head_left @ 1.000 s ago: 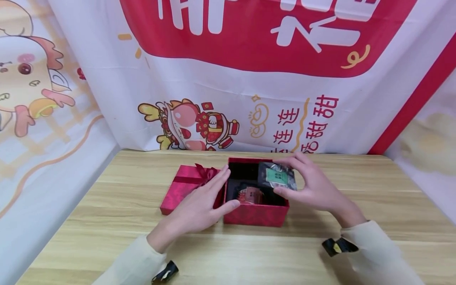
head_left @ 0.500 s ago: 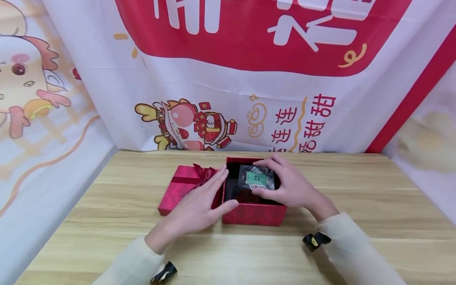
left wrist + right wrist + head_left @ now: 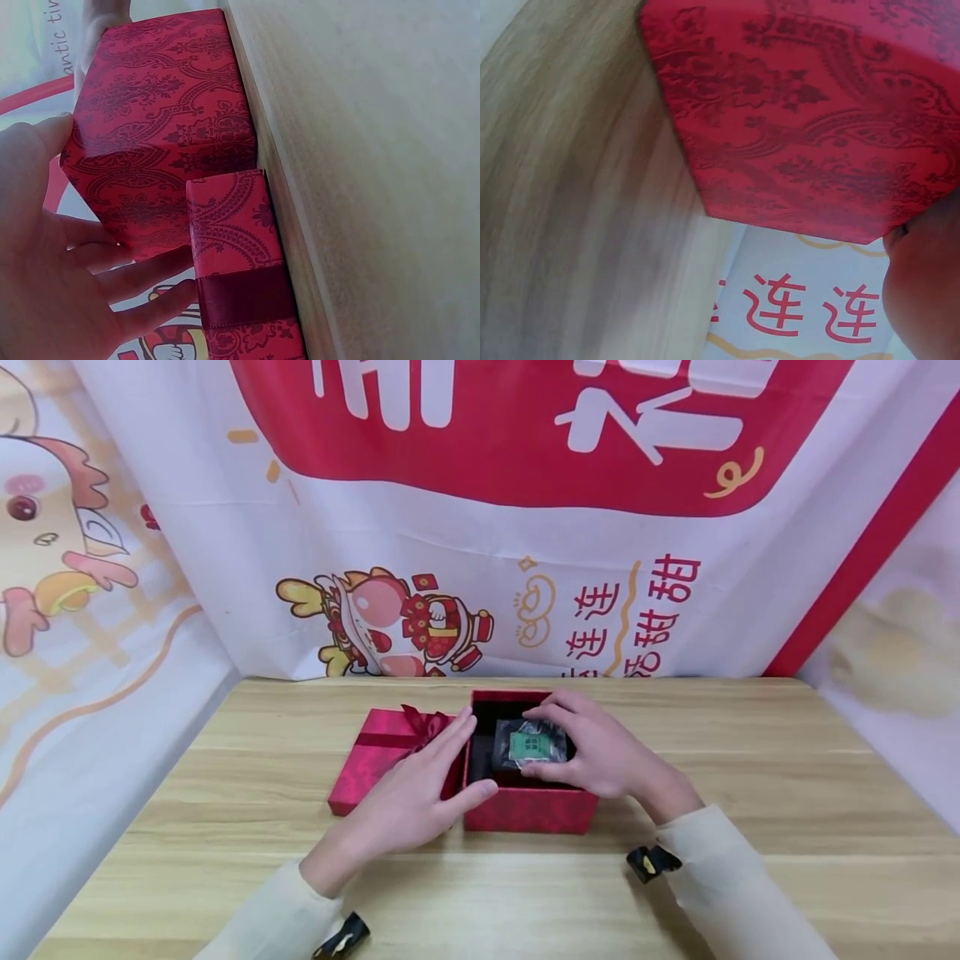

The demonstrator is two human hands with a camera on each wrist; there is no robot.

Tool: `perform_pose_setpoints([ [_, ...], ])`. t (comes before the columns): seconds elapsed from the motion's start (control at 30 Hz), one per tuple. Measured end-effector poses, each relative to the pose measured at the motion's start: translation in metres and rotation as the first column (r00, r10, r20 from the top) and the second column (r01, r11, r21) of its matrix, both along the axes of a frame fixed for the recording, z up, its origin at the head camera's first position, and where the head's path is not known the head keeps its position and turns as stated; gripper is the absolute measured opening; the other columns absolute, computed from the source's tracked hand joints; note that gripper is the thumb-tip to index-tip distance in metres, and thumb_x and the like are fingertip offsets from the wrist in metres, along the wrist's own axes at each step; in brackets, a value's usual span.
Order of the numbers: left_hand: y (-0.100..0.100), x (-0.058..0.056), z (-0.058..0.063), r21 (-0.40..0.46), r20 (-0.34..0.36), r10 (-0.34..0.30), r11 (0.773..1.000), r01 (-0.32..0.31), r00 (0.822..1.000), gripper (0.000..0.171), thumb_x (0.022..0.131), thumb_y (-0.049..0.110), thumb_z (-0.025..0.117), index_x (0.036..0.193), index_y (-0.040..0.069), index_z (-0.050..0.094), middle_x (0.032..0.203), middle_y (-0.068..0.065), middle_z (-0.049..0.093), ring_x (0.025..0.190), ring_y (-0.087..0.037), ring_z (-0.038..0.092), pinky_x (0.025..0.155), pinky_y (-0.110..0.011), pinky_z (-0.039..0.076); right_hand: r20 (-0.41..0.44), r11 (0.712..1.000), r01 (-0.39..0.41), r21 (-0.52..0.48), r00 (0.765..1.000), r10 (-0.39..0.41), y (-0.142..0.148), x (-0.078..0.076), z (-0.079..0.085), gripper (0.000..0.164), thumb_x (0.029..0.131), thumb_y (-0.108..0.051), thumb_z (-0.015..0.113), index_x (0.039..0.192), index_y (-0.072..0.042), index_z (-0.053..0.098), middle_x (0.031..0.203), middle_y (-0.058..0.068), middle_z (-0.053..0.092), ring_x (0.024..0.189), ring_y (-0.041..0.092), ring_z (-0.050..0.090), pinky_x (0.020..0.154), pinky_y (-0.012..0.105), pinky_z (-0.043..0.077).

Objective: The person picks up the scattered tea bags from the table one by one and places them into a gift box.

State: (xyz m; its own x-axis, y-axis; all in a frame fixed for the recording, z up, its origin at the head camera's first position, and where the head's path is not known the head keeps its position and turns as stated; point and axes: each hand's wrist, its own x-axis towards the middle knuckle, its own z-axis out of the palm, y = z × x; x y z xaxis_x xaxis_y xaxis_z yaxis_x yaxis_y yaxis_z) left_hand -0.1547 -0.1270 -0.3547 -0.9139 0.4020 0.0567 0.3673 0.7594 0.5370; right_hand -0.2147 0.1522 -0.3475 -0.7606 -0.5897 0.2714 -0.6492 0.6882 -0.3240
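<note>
A red patterned gift box point(image 3: 528, 812) stands on the table with its top off and a black interior. Between the thumb and fingers of my right hand point(image 3: 607, 750) is a small dark packet point(image 3: 531, 745) with a green label, held at the box opening. My left hand point(image 3: 401, 802), fingers extended, rests against the box's left side. In the left wrist view, the thumb touches the box's edge, and other fingers pass behind the box and the ribboned red lid point(image 3: 240, 232). The right wrist view shows the box wall point(image 3: 795, 127), with the packet out of sight.
The lid point(image 3: 363, 768), tied with a dark red bow point(image 3: 426, 727), lies left of the box on the wooden table point(image 3: 480, 902). A printed white and red cloth point(image 3: 480, 543) hangs behind the table.
My right hand has carried the green-labelled packet left and slightly down, from the box's right edge to over its middle. The left hand has kept its place by the box.
</note>
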Motion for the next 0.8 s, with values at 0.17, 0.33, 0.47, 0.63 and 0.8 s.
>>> perform_pose_setpoints([
  [0.17,0.000,-0.001,0.000,-0.001,-0.002,-0.002,1.000,0.002,1.000,0.091,0.099,0.074,0.053,0.172,0.032,0.016,0.179,0.017,0.010,0.163,-0.021,0.030,0.124,-0.062,0.039,-0.039,0.997,-0.022,0.079,0.999,0.025,-0.002,-0.002,0.001,0.064,0.087,-0.057,0.082,0.134,-0.015,0.073,0.126,0.001,0.069,0.118,0.021,0.062,0.105,0.044,0.053],
  [0.33,0.000,0.000,0.000,0.000,0.000,-0.006,1.000,0.006,1.000,0.092,0.100,0.073,0.053,0.172,0.029,0.017,0.179,0.016,0.010,0.162,-0.022,0.032,0.123,-0.062,0.041,-0.034,0.993,-0.019,0.114,0.999,0.023,-0.003,-0.001,0.000,0.063,0.088,-0.060,0.079,0.134,-0.017,0.073,0.127,0.001,0.070,0.120,0.022,0.061,0.106,0.047,0.052],
  [0.47,0.001,0.000,-0.001,-0.005,-0.008,-0.001,1.000,0.001,1.000,0.091,0.100,0.072,0.053,0.172,0.029,0.017,0.180,0.014,0.011,0.163,-0.022,0.031,0.123,-0.062,0.040,-0.009,0.994,-0.007,0.106,1.000,0.008,-0.001,0.001,0.000,0.067,0.090,-0.065,0.075,0.138,-0.017,0.071,0.133,0.002,0.070,0.127,0.024,0.061,0.113,0.050,0.051],
  [0.63,0.000,0.001,0.000,-0.014,-0.027,0.007,1.000,-0.007,1.000,0.091,0.100,0.072,0.054,0.171,0.030,0.017,0.180,0.012,0.013,0.164,-0.026,0.029,0.126,-0.063,0.035,-0.050,0.995,0.076,-0.064,0.996,-0.079,0.008,0.005,-0.002,0.067,0.092,-0.059,0.075,0.145,-0.020,0.065,0.148,0.004,0.063,0.140,0.027,0.056,0.118,0.057,0.046],
  [0.8,0.000,0.002,0.005,-0.090,-0.094,0.069,0.993,-0.078,0.993,0.094,0.097,0.081,0.047,0.171,0.036,0.013,0.180,0.006,0.015,0.165,-0.034,0.025,0.127,-0.071,0.027,-0.125,0.955,0.259,-0.143,0.953,-0.277,0.033,0.012,-0.004,0.082,0.091,-0.058,0.074,0.161,-0.027,0.046,0.166,0.009,0.045,0.151,0.035,0.041,0.120,0.069,0.036],
])
